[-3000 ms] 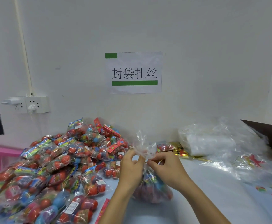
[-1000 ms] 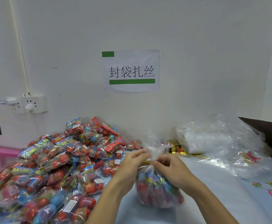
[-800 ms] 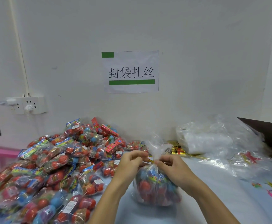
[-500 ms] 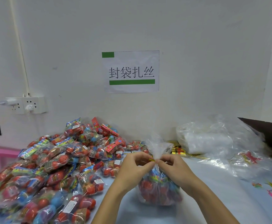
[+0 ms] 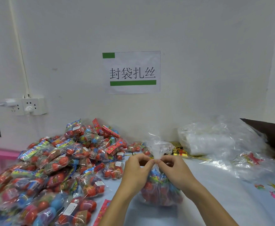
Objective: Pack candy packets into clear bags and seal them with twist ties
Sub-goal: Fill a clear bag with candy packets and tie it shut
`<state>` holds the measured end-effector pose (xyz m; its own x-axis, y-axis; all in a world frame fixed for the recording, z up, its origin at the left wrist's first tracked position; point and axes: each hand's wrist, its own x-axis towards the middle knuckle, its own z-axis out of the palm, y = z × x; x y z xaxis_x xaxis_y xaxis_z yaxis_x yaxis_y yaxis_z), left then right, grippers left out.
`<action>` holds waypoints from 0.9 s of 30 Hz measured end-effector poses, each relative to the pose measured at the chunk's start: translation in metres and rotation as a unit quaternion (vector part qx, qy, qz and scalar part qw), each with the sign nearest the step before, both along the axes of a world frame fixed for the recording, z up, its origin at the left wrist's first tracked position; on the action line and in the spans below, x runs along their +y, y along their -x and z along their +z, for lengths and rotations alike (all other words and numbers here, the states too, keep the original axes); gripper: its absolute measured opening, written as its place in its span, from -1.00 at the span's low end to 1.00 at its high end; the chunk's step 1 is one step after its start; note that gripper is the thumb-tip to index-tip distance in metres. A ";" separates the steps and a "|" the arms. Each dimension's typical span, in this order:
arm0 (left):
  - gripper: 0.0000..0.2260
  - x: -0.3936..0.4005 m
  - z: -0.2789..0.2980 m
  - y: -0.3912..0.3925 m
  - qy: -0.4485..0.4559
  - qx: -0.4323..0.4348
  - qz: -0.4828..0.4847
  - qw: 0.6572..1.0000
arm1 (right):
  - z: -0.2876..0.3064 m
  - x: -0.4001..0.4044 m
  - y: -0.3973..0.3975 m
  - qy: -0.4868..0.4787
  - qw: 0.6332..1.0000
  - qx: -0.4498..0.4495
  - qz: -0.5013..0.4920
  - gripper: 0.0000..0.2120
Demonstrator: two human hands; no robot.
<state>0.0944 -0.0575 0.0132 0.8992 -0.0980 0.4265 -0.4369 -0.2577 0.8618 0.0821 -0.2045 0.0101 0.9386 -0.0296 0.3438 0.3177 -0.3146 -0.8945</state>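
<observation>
**Two hands pinch a candy bag's neck**

A sprawling heap of colourful candy packets, too many to count, covers the left of the pale blue table; a crumpled pile of clear plastic bags lies at right. Between them one filled clear bag stands upright, neck pointing up. The left hand and right hand pinch that neck from either side, fingers curled tight, at a thin gold twist tie. Loose gold ties lie behind.
</observation>
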 end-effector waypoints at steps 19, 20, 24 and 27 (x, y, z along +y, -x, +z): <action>-0.65 0.003 0.006 0.003 0.077 0.089 -0.043 0.992 | 0.002 0.000 0.000 0.046 0.995 -0.031 -0.084 -0.70; -0.64 0.004 0.006 0.002 0.064 0.078 -0.040 0.994 | 0.002 0.000 0.000 0.048 0.995 -0.031 -0.085 -0.70; -0.72 0.006 0.004 0.000 0.029 0.022 -0.035 0.999 | 0.003 0.001 0.001 0.051 0.995 -0.029 -0.080 -0.71; -0.69 0.006 -0.001 -0.003 -0.001 -0.044 -0.020 0.999 | 0.003 0.001 0.001 0.053 0.995 -0.028 -0.082 -0.74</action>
